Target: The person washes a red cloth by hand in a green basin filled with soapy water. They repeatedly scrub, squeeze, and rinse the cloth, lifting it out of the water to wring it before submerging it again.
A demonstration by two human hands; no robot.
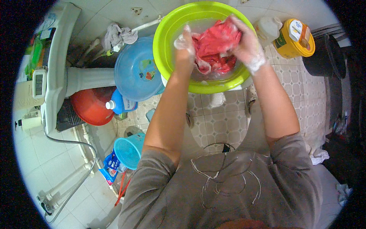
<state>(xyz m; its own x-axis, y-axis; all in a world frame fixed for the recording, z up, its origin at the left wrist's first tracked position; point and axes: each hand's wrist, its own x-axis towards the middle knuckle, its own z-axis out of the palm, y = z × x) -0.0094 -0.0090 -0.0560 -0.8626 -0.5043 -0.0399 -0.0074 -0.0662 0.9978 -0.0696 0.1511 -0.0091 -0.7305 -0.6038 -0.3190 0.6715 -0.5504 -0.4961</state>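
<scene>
A wet red cloth (pixel 218 40) is bunched up between my two hands, over a lime-green basin (pixel 228 87) of cloudy water. Suds cling to the cloth and to my skin. My left hand (pixel 184 47) is closed on the cloth's left side, its foamy thumb pointing away from me. On the opposite side my right hand (pixel 246 45) grips the cloth from above, smeared a little by motion, with foam down to the wrist. The lower folds of the cloth hang into the water. Most of the fingers are hidden behind the fabric.
Left of the basin are a translucent blue basin (pixel 127 72), a red basin (pixel 91 108), a blue bottle (pixel 124 102) and a white sink (pixel 61 57). A turquoise bucket (pixel 129 152) stands nearer. At right are a white jug (pixel 268 30), a yellow tub (pixel 288 44) and a black bucket (pixel 322 57).
</scene>
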